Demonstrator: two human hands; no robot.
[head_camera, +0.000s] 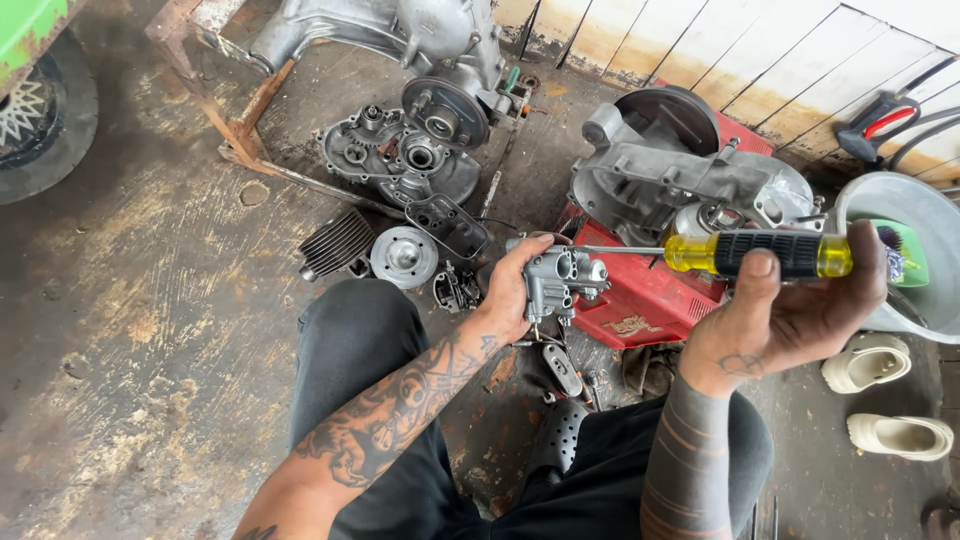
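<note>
The left hand (510, 290) is closed around a small metal carburetor (563, 280), held above the knees near frame centre; the right hand (790, 310) is wrapped around the yellow-and-black handle of a screwdriver (755, 254), thumb on top; the tool's long axis runs level, from three o'clock toward nine o'clock, its thin shaft meeting the carburetor's right side; the red box (650, 300) sits behind, an engine casing (690, 175) at one o'clock, a finned cylinder (335, 243) at ten o'clock
</note>
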